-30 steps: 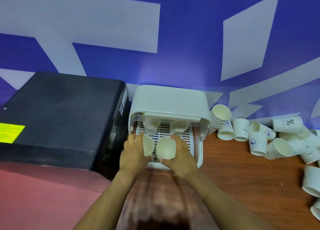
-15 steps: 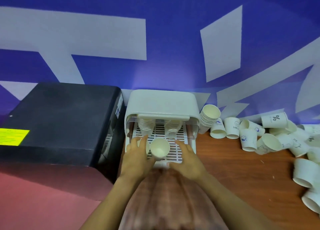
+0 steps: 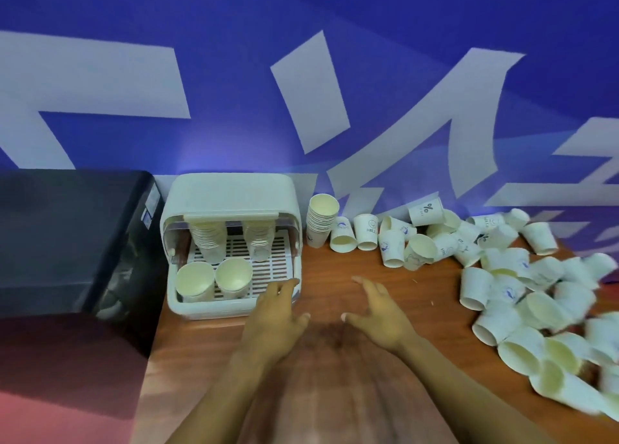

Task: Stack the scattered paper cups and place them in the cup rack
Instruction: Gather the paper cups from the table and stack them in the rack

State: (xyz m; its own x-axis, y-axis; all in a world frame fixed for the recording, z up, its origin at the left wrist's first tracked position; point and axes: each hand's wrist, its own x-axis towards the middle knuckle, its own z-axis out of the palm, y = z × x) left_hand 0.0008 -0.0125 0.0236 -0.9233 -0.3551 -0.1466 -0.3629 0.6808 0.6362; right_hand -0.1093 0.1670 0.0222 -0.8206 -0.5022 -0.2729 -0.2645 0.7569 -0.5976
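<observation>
A: What is sitting at the far left?

B: A black machine [image 3: 73,239] is taking up that end of the table [image 3: 335,266], and the cup rack [image 3: 231,242] is standing just beside it against the wall [image 3: 301,75]. Its cover is lifted, I would say so that stacks can be slid in from the front.

A: And inside?

B: Two stacks are standing at the back, the left back stack [image 3: 208,241] and the right back stack [image 3: 259,241], both under the cover. In front of them the left front cup [image 3: 195,282] and the right front cup [image 3: 233,278] are sitting mouth up on the slotted tray, side by side and nearly touching. The right part of the tray is lying bare, probably being kept for more.

A: What are the hands doing?

B: The left hand [image 3: 276,313] is hovering at the rack's front right corner, fingers loose and a little apart, holding nothing. The right hand [image 3: 378,316] is hanging over the bare table, fingers spread apart, also holding nothing. Both look free for the next pick.

A: Where is the rest of the work?

B: A tall stack [image 3: 321,221] is waiting just right of the rack, likely ready to go in. Beyond it the scattered cups [image 3: 502,276] are lying in a heap toward the right edge, many tipped on their sides, some blurred. Judging by that heap, most of the stacking is not yet done.
</observation>
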